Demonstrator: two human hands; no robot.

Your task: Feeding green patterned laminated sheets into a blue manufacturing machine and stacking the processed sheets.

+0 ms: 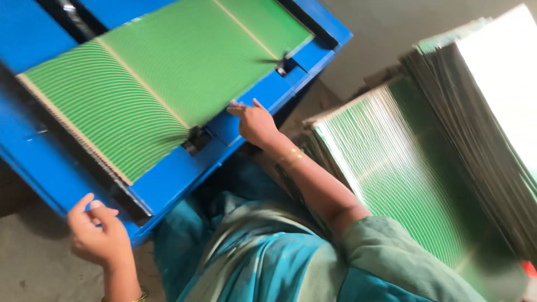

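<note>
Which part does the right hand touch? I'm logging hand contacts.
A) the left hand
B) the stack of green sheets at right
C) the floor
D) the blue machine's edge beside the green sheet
D: the right hand rests on the blue machine at the green sheet's edge, away from the stack.

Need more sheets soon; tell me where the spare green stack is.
In the head view, the stack of green sheets leans at the right, beside the right hand and the blue machine.

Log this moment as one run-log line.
left hand: open, at blue machine table corner | right hand: open, on table edge by green sheet | sheet stack at right
</note>
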